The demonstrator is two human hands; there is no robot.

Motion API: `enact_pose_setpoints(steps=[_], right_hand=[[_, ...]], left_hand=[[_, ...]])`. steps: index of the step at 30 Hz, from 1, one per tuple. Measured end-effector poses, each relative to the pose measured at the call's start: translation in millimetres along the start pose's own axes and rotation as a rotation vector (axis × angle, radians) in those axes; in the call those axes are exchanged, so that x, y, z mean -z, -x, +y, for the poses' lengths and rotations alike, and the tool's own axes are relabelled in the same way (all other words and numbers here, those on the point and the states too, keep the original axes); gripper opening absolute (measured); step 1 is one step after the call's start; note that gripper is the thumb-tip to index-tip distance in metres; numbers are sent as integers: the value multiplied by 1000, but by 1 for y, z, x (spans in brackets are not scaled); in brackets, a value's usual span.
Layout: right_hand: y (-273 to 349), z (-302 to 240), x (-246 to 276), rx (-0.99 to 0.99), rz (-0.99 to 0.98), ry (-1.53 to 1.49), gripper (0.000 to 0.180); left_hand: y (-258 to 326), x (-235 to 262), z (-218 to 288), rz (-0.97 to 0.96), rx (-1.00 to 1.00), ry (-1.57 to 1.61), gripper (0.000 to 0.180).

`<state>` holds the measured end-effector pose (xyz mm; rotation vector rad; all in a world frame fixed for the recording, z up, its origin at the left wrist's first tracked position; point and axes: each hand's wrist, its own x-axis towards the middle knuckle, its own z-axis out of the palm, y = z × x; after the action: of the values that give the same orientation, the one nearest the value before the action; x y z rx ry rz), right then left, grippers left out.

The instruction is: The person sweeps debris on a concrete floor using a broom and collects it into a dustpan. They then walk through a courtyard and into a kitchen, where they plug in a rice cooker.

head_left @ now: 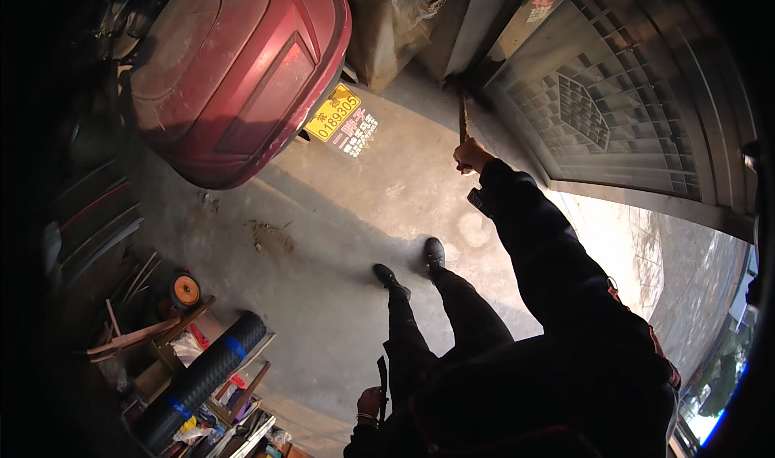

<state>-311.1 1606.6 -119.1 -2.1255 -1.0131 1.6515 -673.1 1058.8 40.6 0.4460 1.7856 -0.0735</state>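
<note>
Wooden thin stick [463, 115] gripped in R hand [471, 156], raised twd grey lattice metal door [613, 111] | L hand [370, 402] low at hip, closed on dark strap [382, 385] | stick not yet at door

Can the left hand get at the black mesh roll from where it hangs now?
Probably yes. The left hand hangs low at the person's side, gripping a dark strap, and bare concrete floor separates it from the black mesh roll. It would have to free its grip first.
</note>
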Motion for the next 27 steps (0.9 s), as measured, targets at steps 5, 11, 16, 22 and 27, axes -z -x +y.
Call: enact_pose_setpoints(steps=[5,11,16,22,27], right_hand=[[77,7,52,-31,-271,280,54],[130,-66,127,1,-319,286,67],[65,-94,89,247,-175,817,60],[-22,-72,62,356,-68,1033,55],[0,-22,88,-20,-221,480,64]], left_hand=[[-6,-5,8,-4,-81,-7,31],[-36,-4,5,-52,86,315,32],[-43,-4,-40,-25,-249,52,31],[2,-10,-33,33,97,76,33],[10,-18,-8,-52,61,-33,34]])
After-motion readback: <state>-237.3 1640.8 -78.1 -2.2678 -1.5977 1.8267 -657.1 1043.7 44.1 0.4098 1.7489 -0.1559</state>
